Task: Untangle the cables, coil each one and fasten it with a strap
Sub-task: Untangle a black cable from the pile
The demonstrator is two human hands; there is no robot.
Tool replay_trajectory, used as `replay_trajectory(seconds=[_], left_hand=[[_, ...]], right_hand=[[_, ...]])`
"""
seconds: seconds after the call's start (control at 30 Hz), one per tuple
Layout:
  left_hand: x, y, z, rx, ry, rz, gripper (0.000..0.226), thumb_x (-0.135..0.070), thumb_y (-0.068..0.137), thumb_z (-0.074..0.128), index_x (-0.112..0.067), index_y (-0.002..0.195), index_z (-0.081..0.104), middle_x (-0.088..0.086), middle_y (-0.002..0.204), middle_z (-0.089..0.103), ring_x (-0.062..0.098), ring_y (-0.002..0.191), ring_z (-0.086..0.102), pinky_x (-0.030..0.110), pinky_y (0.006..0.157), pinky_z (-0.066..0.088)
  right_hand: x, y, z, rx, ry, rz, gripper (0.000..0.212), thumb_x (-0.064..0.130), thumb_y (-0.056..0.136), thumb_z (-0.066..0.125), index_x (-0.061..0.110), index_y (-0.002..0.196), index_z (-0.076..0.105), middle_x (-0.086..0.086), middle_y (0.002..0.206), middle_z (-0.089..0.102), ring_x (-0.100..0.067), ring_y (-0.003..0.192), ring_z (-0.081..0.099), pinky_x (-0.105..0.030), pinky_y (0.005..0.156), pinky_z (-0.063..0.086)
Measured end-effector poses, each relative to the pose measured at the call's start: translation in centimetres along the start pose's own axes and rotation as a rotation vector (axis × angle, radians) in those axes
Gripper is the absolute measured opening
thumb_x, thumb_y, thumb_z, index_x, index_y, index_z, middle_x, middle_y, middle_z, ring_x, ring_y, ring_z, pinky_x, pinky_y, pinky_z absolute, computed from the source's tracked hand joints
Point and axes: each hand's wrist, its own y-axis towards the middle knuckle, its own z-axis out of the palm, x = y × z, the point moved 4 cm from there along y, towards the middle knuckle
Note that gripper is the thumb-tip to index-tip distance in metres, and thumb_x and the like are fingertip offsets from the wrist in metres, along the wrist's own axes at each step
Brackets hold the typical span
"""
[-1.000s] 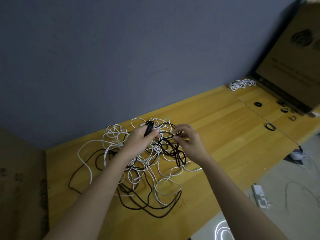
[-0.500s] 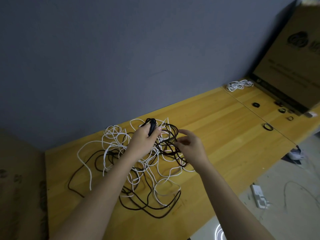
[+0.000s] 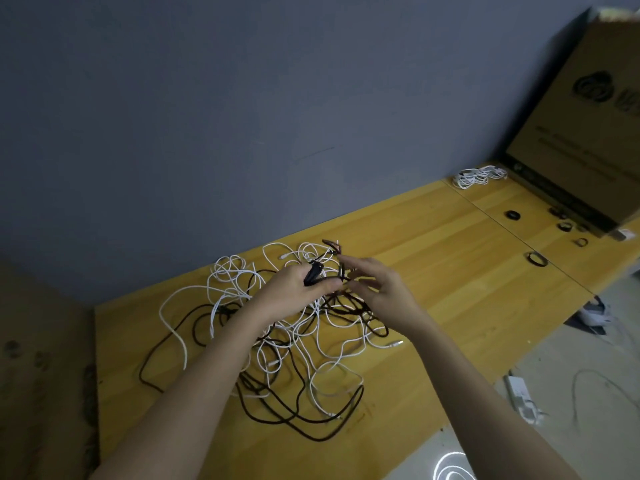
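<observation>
tangle: black and white cables [image 3: 277,348] heaped together on the wooden table [image 3: 433,271].
left hand [image 3: 294,292]: above the heap, fingers curled round a small black bundle [image 3: 313,273].
right hand [image 3: 381,289]: fingers spread, relaxed, touching dark loops.
far right: coiled white cable [image 3: 479,176], black strap rings [image 3: 537,258], cardboard box [image 3: 588,133]; its contents unseen.

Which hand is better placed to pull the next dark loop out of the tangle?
The right hand, probably. Its fingers are free beside the dark cable, while the left hand already grips the black coiled bundle.
</observation>
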Motion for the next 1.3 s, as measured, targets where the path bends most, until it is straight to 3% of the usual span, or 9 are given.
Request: replay_trajectory(seconds=[0.17,0.3,0.43,0.73,0.87,0.97,1.13,1.23,1.3], left_hand=[[0.3,0.1,0.4,0.088,-0.072,-0.048,0.035,-0.027,0.089,0.065,-0.019,0.067,0.039,-0.009,0.057,0.035,0.004,0.045,0.033,0.026,0.053,0.025],[0.5,0.1,0.2,0.125,-0.084,-0.075,0.027,-0.013,0.087,0.058,-0.018,0.067,0.040,-0.007,0.057,0.035,0.008,0.045,0.031,0.028,0.052,0.025],[0.2,0.2,0.3,0.197,-0.073,-0.085,0.021,-0.011,0.086,0.057,-0.014,0.072,0.042,-0.004,0.058,0.034,0.009,0.045,0.030,0.029,0.052,0.024],[0.2,-0.2,1.1,0.421,-0.038,-0.168,0.021,-0.030,0.066,0.061,-0.014,0.069,0.046,-0.002,0.057,0.037,0.015,0.050,0.033,0.031,0.054,0.024],[0.2,-0.6,0.9,0.433,0.040,-0.203,0.036,-0.050,0.090,0.057,-0.015,0.097,0.054,-0.002,0.086,0.054,0.012,0.076,0.049,0.030,0.066,0.034],[0.6,-0.7,0.7,0.290,0.114,-0.226,0.050,-0.069,0.088,0.037,-0.022,0.100,0.048,-0.009,0.088,0.052,0.007,0.079,0.049,0.029,0.065,0.035],[0.9,-0.5,1.1,-0.127,0.084,0.003,0.022,-0.037,0.097,0.047,-0.022,0.086,0.060,-0.006,0.091,0.051,0.013,0.077,0.054,0.032,0.066,0.041],[2.1,-0.6,-0.1,-0.387,-0.080,-0.047,0.021,-0.027,0.098,0.047,-0.019,0.095,0.066,-0.008,0.094,0.060,0.006,0.076,0.056,0.025,0.063,0.043],[4.1,-0.3,-1.3,-0.469,-0.158,-0.136,0.022,-0.027,0.100,0.045,-0.022,0.093,0.064,-0.006,0.091,0.066,0.016,0.080,0.064,0.035,0.068,0.053]], right_hand=[[-0.1,0.3,0.1,-0.055,0.008,0.047,0.062,-0.007,0.088,0.054,0.046,0.120,0.048,0.021,0.108,0.064,0.001,0.111,0.057,-0.021,0.091,0.048],[-0.5,0.5,0.2,-0.047,-0.125,0.147,0.031,0.011,0.087,0.067,0.026,0.114,0.065,0.013,0.101,0.066,-0.011,0.103,0.062,-0.029,0.087,0.050],[1.0,0.2,1.1,0.070,-0.121,0.007,0.032,0.011,0.090,0.064,0.019,0.121,0.066,0.020,0.113,0.060,-0.003,0.112,0.056,-0.021,0.095,0.045],[1.8,-0.1,1.6,0.132,-0.413,-0.098,0.027,0.011,0.084,0.069,0.017,0.111,0.070,0.004,0.108,0.069,-0.002,0.094,0.057,-0.005,0.075,0.037],[1.2,-0.5,2.5,0.178,-0.519,-0.168,0.022,0.006,0.086,0.061,0.009,0.107,0.066,-0.006,0.101,0.068,-0.021,0.089,0.060,-0.032,0.073,0.045],[0.8,-0.8,2.8,0.159,-0.481,-0.129,0.015,0.008,0.089,0.061,0.007,0.103,0.066,-0.006,0.095,0.065,-0.016,0.079,0.054,-0.029,0.065,0.037],[0.5,-1.1,3.1,0.074,-0.420,-0.082,0.018,0.020,0.089,0.066,0.013,0.105,0.069,-0.001,0.094,0.068,-0.016,0.084,0.061,-0.030,0.073,0.048],[-1.7,-1.2,2.1,-0.020,-0.410,0.079,0.017,0.020,0.091,0.063,0.016,0.106,0.071,-0.002,0.081,0.068,-0.019,0.072,0.061,-0.033,0.063,0.047],[-3.5,-1.6,0.6,-0.136,-0.311,0.185,0.014,0.015,0.091,0.062,0.017,0.102,0.071,-0.004,0.070,0.063,-0.022,0.064,0.057,-0.031,0.057,0.043]])
